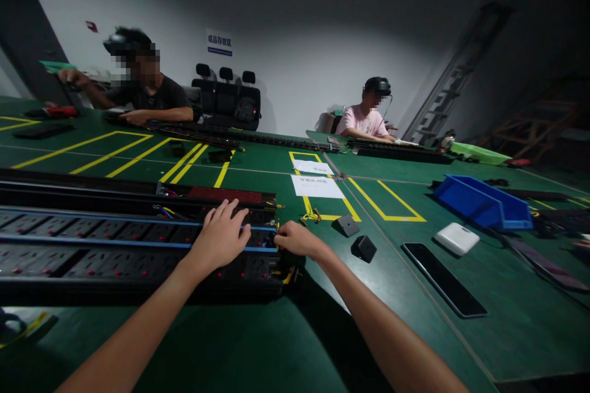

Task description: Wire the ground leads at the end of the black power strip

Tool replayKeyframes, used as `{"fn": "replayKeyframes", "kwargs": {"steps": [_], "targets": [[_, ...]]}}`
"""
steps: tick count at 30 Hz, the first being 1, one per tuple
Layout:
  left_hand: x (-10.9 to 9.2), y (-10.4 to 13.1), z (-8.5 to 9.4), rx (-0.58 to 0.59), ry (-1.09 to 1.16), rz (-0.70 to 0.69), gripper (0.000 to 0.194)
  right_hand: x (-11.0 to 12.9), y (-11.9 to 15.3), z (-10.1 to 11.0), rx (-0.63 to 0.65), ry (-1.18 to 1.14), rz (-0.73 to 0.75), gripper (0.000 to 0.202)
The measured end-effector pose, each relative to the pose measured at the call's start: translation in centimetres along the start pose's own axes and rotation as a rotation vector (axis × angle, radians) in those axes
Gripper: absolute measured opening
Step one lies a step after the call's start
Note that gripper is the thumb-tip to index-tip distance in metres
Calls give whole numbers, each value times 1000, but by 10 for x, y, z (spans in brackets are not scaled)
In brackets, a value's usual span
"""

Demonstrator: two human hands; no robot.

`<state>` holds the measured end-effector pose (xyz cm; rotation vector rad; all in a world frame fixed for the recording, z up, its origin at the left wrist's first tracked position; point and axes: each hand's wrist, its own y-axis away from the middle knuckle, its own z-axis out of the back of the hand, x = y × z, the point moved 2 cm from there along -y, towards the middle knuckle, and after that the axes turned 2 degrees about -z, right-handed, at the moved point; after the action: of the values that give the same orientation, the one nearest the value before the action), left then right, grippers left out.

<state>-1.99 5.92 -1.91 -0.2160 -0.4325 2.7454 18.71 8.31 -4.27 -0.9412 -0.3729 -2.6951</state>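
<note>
Long black power strips (pixel 152 261) lie side by side on the green table, with rows of sockets and small red lights or switches. My left hand (pixel 224 233) rests across the strip with the blue edges (pixel 138 238), near its right end, fingers spread. At that strip's end, my right hand (pixel 295 238) is closed with its fingertips pinched together. What it pinches is hidden. Yellow-green wires (pixel 290 275) stick out of the nearer strip's open end. Two small black end caps, one flat-faced (pixel 345 225) and one block-shaped (pixel 364 249), lie to the right of my right hand.
A phone (pixel 445 279), a white case (pixel 456 238) and a blue bin (pixel 482 201) are on the right. Paper sheets (pixel 318 186) lie over yellow tape markings. Across the table sit two people, one in a dark shirt (pixel 161 98), one in pink (pixel 362 121).
</note>
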Motion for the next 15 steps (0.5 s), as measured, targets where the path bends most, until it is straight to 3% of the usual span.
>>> {"fn": "replayKeyframes", "kwargs": {"steps": [4, 9, 15], "targets": [[1, 0, 0, -5, 7, -3, 50, -3, 3, 2, 29, -51, 1, 26], [3, 0, 0, 13, 15, 0, 51, -9, 16, 10, 186, -377, 98, 28], [5, 0, 0, 14, 10, -9, 51, -21, 17, 12, 124, -526, 154, 35]]}}
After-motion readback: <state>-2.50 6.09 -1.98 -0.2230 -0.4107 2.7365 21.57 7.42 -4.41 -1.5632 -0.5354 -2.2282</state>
